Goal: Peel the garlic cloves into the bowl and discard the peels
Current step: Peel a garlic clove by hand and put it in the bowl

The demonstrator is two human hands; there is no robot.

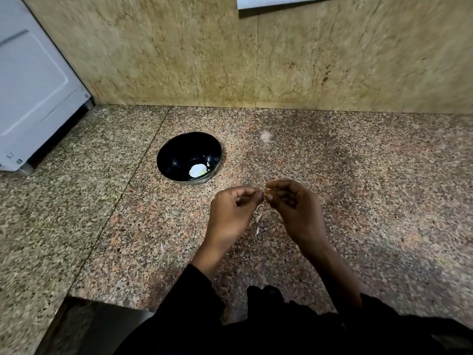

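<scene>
Pinching a small garlic clove (266,192) between the fingertips of both hands, a person is working above a speckled granite counter (358,180). The left hand (234,210) and right hand (291,203) are meeting fingertip to fingertip, each curled tightly on the clove (mostly hidden, only a pale sliver showing). Thin whitish peels (258,219) are lying on the counter just below the hands. A black bowl (169,160) is sitting beyond the left hand, apart from both, holding pale peeled garlic (197,170) at its bottom. Open stone is stretching to the right and behind, up to a tan stone wall (281,60); a white appliance (33,85) is bordering the left. The counter's front edge is stepping back at lower left. No writing is proving legible.
</scene>
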